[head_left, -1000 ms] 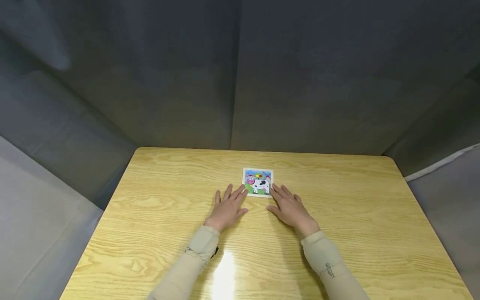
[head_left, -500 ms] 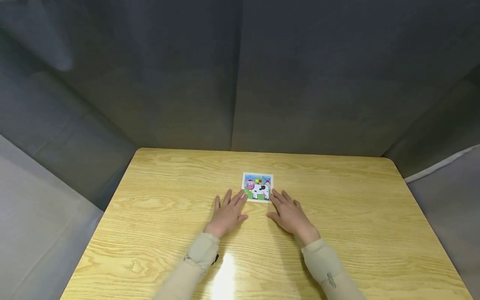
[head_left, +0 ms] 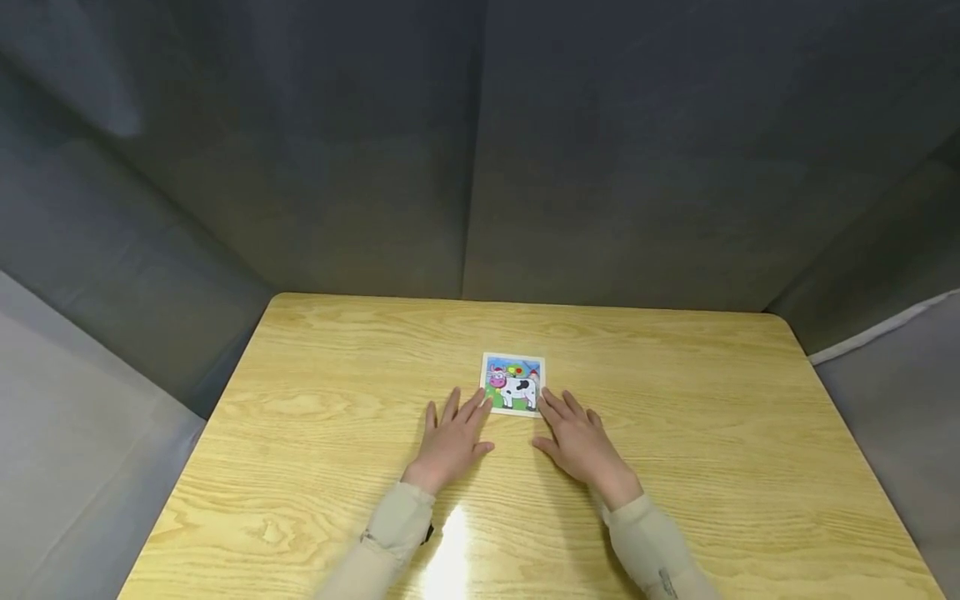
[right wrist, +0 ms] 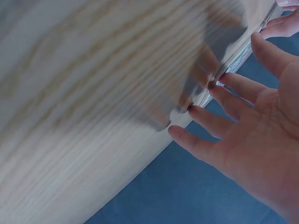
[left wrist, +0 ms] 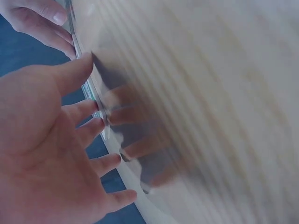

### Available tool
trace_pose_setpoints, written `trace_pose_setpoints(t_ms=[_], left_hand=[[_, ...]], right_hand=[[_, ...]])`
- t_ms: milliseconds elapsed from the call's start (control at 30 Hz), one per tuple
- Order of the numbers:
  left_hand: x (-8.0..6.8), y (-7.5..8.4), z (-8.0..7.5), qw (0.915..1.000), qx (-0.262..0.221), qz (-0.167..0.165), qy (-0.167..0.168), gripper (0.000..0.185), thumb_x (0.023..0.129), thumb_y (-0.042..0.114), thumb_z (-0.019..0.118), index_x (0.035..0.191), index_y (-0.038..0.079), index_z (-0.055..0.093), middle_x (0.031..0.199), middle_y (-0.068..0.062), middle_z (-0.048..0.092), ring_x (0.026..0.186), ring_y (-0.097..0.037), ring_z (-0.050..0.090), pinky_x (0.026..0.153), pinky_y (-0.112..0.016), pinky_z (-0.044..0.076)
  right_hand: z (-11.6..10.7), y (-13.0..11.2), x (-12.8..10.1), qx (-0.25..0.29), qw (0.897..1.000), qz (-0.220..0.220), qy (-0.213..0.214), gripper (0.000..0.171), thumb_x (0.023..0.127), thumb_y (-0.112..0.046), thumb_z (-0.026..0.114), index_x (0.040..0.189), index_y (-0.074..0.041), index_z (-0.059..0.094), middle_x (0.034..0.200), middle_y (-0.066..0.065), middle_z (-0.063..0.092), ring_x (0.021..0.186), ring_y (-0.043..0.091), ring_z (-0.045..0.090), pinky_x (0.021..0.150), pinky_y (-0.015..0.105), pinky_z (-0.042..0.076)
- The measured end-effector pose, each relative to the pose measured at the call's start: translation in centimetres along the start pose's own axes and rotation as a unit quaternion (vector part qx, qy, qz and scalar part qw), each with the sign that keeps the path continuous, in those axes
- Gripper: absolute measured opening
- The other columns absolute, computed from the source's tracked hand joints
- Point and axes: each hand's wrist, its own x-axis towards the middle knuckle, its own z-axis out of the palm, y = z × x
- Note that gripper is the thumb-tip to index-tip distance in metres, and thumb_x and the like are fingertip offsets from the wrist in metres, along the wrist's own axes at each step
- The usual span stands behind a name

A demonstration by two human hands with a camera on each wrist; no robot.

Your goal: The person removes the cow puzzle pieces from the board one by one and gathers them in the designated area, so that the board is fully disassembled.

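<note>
A small square picture puzzle board (head_left: 513,384) lies flat on the wooden table, showing a cartoon cow inside a white border. My left hand (head_left: 452,443) touches the board's lower left corner with its front fingertips, fingers spread and nearly straight. At the lower right corner, my right hand (head_left: 583,444) rests its leading fingertips in the same way. Both thumbs point inward below the board, apart from each other. In the left wrist view the fingers of the left hand (left wrist: 60,149) reach down to the tabletop; the right wrist view has the right hand (right wrist: 261,126) likewise.
The wooden table (head_left: 337,358) has rounded far corners and a bright glare patch near its front. Dark grey cloth (head_left: 360,167) hangs behind it, and lighter cloth panels (head_left: 75,433) stand at the sides.
The board has slid toward me across the table, with both hands moving back along with it. The fingertips stay at its lower corners throughout.
</note>
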Motion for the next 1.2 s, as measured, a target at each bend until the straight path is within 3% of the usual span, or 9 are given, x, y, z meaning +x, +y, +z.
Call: trace_pose_setpoints(t_ms=[1200], left_hand=[[-3.6, 0.9, 0.2, 0.9998, -0.001, -0.016, 0.008, 0.068, 0.088, 0.043, 0.053, 0.145, 0.017, 0.027, 0.152, 0.000, 0.017, 0.136, -0.037, 0.013, 0.102, -0.065, 0.012]], right_hand=[[0.4, -1.9, -2.7, 0.011, 1.000, -0.005, 0.000, 0.064, 0.086, -0.034, 0.062, 0.139, -0.007, 0.039, 0.147, 0.009, 0.031, 0.133, 0.039, 0.023, 0.096, 0.067, 0.024]])
